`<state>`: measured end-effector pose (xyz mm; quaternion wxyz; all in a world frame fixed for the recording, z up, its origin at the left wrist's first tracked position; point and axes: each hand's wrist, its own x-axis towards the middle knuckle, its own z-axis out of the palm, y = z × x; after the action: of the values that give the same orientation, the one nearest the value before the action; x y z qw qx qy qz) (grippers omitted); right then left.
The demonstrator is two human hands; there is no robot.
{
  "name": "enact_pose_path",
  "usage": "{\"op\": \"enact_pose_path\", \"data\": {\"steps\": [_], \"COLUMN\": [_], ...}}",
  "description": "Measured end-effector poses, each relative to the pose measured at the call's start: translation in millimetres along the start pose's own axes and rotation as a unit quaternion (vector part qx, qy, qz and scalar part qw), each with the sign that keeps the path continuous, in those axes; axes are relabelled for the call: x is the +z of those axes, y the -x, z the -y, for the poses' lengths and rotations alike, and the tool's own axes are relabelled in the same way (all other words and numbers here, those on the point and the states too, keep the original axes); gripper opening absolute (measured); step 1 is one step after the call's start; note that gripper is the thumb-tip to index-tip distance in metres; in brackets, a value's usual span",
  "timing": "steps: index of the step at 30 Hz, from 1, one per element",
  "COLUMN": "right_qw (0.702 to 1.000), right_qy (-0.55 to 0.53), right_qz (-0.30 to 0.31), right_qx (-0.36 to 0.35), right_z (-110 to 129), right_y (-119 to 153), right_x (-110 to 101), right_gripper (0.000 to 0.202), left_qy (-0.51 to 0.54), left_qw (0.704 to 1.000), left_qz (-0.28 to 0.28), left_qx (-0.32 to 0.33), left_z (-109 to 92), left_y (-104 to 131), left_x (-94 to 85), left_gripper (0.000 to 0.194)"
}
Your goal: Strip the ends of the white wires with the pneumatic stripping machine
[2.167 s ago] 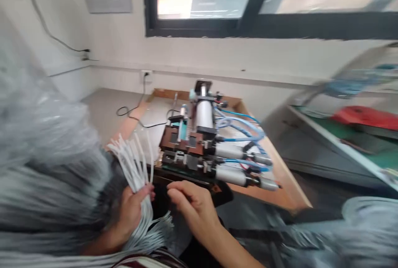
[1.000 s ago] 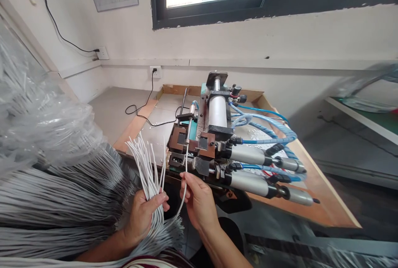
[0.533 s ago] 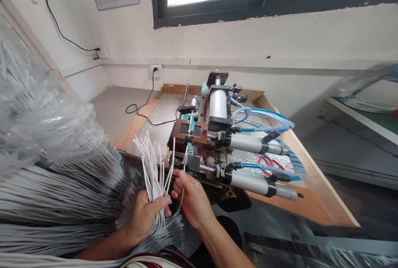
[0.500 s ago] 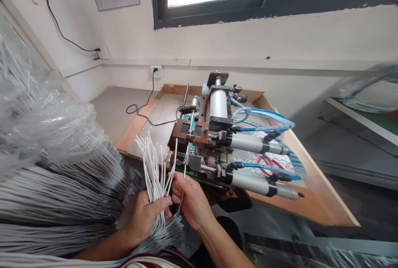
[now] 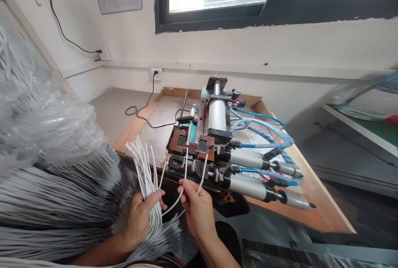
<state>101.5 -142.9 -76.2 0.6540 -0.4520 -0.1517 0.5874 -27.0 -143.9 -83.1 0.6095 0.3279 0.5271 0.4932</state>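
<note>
My left hand point(image 5: 141, 214) is wrapped round a bundle of white cables point(image 5: 148, 183), whose free ends fan upward. In my right hand point(image 5: 196, 208), thumb and fingers pinch a single white cable point(image 5: 185, 166); its tip points up into the opening of a pneumatic wire-stripping machine point(image 5: 200, 146). A second cable point(image 5: 203, 175) rises from behind the same hand, its tip in front of the machine's right brown jaw block. The jaw blocks stand apart. Lower parts of the bundle hang below my left hand.
Large bundles of grey-white cable point(image 5: 56, 201), partly under clear plastic point(image 5: 52, 123), fill the left side. Silver air cylinders point(image 5: 248, 187) and blue hoses point(image 5: 273, 129) extend right of the machine. A wood-edged bench point(image 5: 323, 214) holds it, with white scraps scattered about.
My right hand has moved slightly right and brought a cable to the machine's opening, with another cable now behind it. The machine's cylinder rods have shifted right and its jaw blocks have parted.
</note>
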Motion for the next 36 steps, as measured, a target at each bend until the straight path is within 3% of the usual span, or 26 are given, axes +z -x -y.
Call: {"op": "enact_pose_path", "data": {"steps": [10,14,18,22,24,29,36], "right_qw": [1.000,0.995,0.985,0.992,0.995,0.999,0.992], "right_qy": [-0.016,0.023,0.068,0.073,0.057,-0.028,-0.114], "right_qz": [0.010,0.090,0.151,0.095,0.057,-0.003,-0.023], "right_qx": [0.023,0.026,0.049,-0.044,-0.058,-0.016,0.046], "right_z": [6.7,-2.6,-11.1,-11.7,-9.7,-2.1,4.2], "right_y": [-4.5,-3.2,4.1,7.5,6.0,-1.7,-8.9], "right_x": [8.0,5.0,3.3,-0.2,-1.5,2.9,11.6], "right_gripper": [0.028,0.030,0.027,0.020,0.019,0.021,0.025], "left_qy": [0.050,0.054,0.037,0.063,0.082,0.104,0.093], "left_qw": [0.999,0.999,0.998,0.994,0.994,0.994,0.994], "left_qz": [0.009,-0.002,0.040,0.089,0.078,0.012,0.037], "left_qx": [-0.011,-0.003,-0.016,-0.003,0.008,-0.037,-0.049], "left_z": [-6.8,-7.2,-7.1,-13.3,-18.3,-27.6,-28.5], "left_y": [0.9,-0.7,-2.7,-3.3,-3.7,-6.5,-8.8], "left_x": [5.3,6.7,12.7,20.6,22.8,23.7,25.5], "left_gripper": [0.017,0.021,0.021,0.014,0.014,0.020,0.022]}}
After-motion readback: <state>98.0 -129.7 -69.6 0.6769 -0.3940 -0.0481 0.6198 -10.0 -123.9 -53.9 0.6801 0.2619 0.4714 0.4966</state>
